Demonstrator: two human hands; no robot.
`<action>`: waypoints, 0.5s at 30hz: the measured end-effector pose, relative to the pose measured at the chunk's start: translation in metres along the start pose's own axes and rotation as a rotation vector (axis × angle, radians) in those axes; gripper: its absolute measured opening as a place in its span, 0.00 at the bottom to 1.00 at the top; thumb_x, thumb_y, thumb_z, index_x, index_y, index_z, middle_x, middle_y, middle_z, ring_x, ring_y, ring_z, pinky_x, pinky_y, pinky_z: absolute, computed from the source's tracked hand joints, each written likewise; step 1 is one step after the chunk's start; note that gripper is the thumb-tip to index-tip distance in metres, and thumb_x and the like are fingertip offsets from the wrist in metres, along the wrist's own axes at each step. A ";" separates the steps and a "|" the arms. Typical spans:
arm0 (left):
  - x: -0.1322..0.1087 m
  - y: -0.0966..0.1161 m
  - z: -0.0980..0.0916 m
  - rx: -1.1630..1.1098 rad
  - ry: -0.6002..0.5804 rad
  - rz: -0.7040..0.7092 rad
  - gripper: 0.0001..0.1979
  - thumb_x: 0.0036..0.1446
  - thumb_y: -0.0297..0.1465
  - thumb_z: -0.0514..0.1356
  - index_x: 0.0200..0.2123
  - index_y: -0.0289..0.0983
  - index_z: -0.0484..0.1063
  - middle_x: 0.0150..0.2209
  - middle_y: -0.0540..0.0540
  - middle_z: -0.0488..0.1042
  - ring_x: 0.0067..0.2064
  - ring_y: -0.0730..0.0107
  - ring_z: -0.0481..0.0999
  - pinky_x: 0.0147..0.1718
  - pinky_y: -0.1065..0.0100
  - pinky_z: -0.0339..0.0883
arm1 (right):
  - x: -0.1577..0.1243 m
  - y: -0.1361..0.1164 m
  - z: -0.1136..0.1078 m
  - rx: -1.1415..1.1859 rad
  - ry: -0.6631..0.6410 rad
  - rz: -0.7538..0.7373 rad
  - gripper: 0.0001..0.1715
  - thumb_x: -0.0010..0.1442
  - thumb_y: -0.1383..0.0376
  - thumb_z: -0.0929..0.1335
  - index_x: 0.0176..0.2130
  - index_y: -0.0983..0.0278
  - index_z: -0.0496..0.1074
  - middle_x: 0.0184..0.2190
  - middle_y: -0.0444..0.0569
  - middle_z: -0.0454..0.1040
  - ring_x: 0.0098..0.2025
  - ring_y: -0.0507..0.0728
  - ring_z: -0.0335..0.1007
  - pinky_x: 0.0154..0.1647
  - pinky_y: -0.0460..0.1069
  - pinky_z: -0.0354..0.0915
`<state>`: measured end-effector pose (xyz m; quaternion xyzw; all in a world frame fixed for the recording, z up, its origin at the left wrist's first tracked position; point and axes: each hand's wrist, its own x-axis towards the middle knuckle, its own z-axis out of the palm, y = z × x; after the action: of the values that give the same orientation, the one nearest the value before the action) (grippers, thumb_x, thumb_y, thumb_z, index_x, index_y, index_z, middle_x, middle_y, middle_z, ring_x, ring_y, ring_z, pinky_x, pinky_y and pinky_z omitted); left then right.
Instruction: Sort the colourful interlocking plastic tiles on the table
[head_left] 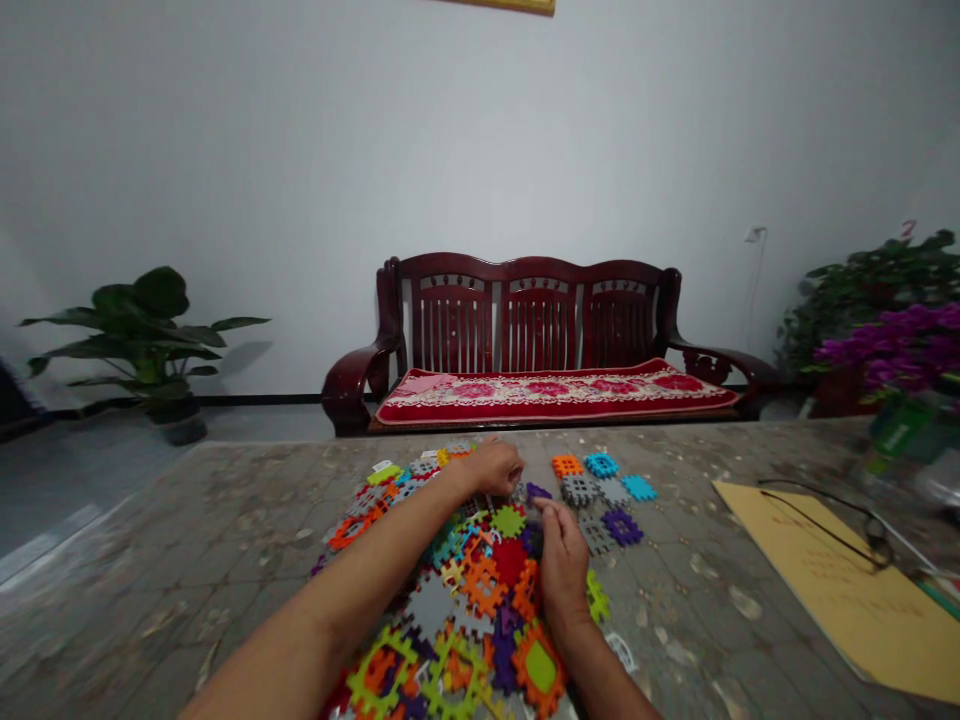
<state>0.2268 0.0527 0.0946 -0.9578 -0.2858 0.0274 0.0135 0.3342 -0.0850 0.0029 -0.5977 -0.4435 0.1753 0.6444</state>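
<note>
A heap of colourful interlocking plastic tiles with notched edges spreads over the near middle of the table. My left hand reaches across to the heap's far end, its fingers curled closed; whatever they hold is hidden. At the heap's right side, my right hand has its thumb and fingers bent together, and I cannot make out what is in them. A purple tile shows just beyond its fingertips. Right of the hands lie several separate tiles, among them an orange tile, a grey tile and a purple square tile.
The patterned table cover runs under everything. On the right lie a yellow envelope and eyeglasses, near purple flowers. Beyond the table stands a dark red wooden bench; a potted plant is at the left.
</note>
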 end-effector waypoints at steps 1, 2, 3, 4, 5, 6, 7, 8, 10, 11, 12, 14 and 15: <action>-0.005 -0.001 -0.003 -0.002 0.013 0.012 0.07 0.48 0.29 0.60 0.31 0.39 0.78 0.39 0.43 0.80 0.44 0.59 0.75 0.52 0.57 0.60 | 0.001 0.001 0.000 0.010 -0.004 0.005 0.23 0.63 0.53 0.59 0.39 0.64 0.76 0.40 0.52 0.79 0.45 0.59 0.72 0.49 0.51 0.65; -0.011 -0.001 -0.007 -0.004 0.021 0.021 0.07 0.49 0.29 0.59 0.31 0.39 0.78 0.38 0.43 0.80 0.43 0.59 0.76 0.52 0.58 0.60 | 0.002 0.003 0.000 0.018 -0.013 0.010 0.23 0.62 0.53 0.59 0.40 0.64 0.76 0.40 0.52 0.79 0.45 0.59 0.72 0.50 0.52 0.65; -0.017 -0.001 -0.010 -0.006 0.027 0.034 0.07 0.49 0.29 0.59 0.31 0.39 0.77 0.36 0.44 0.80 0.43 0.60 0.76 0.53 0.58 0.59 | 0.003 0.003 0.000 0.022 -0.022 0.014 0.24 0.62 0.53 0.59 0.40 0.64 0.76 0.41 0.52 0.78 0.46 0.59 0.72 0.50 0.52 0.65; -0.025 -0.001 -0.013 -0.006 0.036 0.064 0.06 0.50 0.29 0.59 0.31 0.39 0.77 0.35 0.44 0.80 0.42 0.60 0.76 0.54 0.57 0.58 | 0.003 0.004 0.001 0.024 -0.032 0.015 0.24 0.61 0.52 0.59 0.40 0.65 0.76 0.41 0.53 0.78 0.46 0.59 0.72 0.51 0.52 0.64; -0.034 0.001 -0.016 -0.004 0.047 0.085 0.06 0.50 0.29 0.59 0.31 0.40 0.77 0.35 0.45 0.80 0.42 0.60 0.75 0.55 0.56 0.56 | 0.003 0.003 0.001 0.024 -0.043 0.016 0.25 0.61 0.52 0.59 0.40 0.65 0.76 0.41 0.53 0.78 0.47 0.59 0.71 0.52 0.52 0.64; -0.045 0.004 -0.018 -0.005 0.054 0.103 0.06 0.52 0.29 0.59 0.31 0.40 0.77 0.35 0.45 0.79 0.42 0.61 0.75 0.57 0.56 0.55 | 0.004 0.002 0.001 0.026 -0.055 0.016 0.25 0.60 0.52 0.60 0.41 0.65 0.76 0.42 0.53 0.78 0.47 0.59 0.71 0.53 0.53 0.64; -0.057 0.008 -0.021 -0.009 0.067 0.110 0.06 0.54 0.30 0.58 0.32 0.40 0.77 0.35 0.45 0.79 0.42 0.62 0.75 0.58 0.55 0.54 | 0.004 0.000 0.002 0.030 -0.066 0.016 0.25 0.60 0.52 0.60 0.41 0.65 0.76 0.42 0.54 0.78 0.48 0.59 0.71 0.53 0.53 0.63; -0.071 0.014 -0.022 -0.020 0.101 0.123 0.07 0.57 0.32 0.57 0.35 0.41 0.77 0.37 0.45 0.79 0.43 0.61 0.75 0.59 0.54 0.52 | 0.005 -0.003 0.001 0.035 -0.077 0.014 0.25 0.60 0.52 0.60 0.42 0.65 0.75 0.43 0.54 0.77 0.48 0.60 0.71 0.54 0.54 0.63; -0.103 0.031 -0.024 -0.053 0.174 0.132 0.11 0.60 0.38 0.57 0.42 0.42 0.76 0.45 0.43 0.78 0.50 0.58 0.74 0.62 0.52 0.49 | 0.007 -0.010 0.000 0.038 -0.108 0.001 0.26 0.60 0.52 0.60 0.43 0.65 0.75 0.45 0.54 0.77 0.50 0.60 0.70 0.56 0.55 0.62; -0.120 0.041 -0.023 -0.071 0.205 0.139 0.15 0.59 0.42 0.58 0.46 0.44 0.74 0.51 0.42 0.76 0.55 0.55 0.71 0.63 0.50 0.46 | 0.009 -0.014 -0.002 0.029 -0.123 -0.013 0.26 0.60 0.52 0.59 0.44 0.65 0.75 0.46 0.54 0.77 0.50 0.60 0.70 0.57 0.55 0.61; -0.138 0.052 -0.022 -0.078 0.212 0.156 0.21 0.58 0.46 0.58 0.52 0.45 0.72 0.57 0.41 0.72 0.61 0.52 0.65 0.64 0.49 0.44 | 0.011 -0.019 -0.005 0.005 -0.141 -0.033 0.26 0.60 0.53 0.59 0.45 0.65 0.75 0.46 0.54 0.76 0.51 0.60 0.69 0.57 0.56 0.61; -0.173 0.076 -0.014 -0.101 0.190 0.157 0.32 0.54 0.53 0.59 0.60 0.48 0.65 0.64 0.41 0.63 0.67 0.47 0.55 0.65 0.46 0.42 | 0.014 -0.028 -0.012 -0.080 -0.207 -0.082 0.25 0.60 0.54 0.60 0.46 0.64 0.75 0.47 0.54 0.76 0.51 0.60 0.69 0.57 0.56 0.61; -0.189 0.087 -0.007 -0.119 0.174 0.150 0.37 0.52 0.55 0.60 0.63 0.50 0.61 0.67 0.41 0.60 0.69 0.45 0.51 0.65 0.44 0.41 | 0.015 -0.032 -0.016 -0.144 -0.245 -0.106 0.24 0.60 0.54 0.60 0.46 0.64 0.75 0.47 0.53 0.77 0.51 0.60 0.69 0.56 0.56 0.61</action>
<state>0.1175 -0.1236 0.1069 -0.9743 -0.2124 -0.0718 -0.0207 0.3452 -0.0910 0.0392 -0.5924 -0.5613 0.1806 0.5491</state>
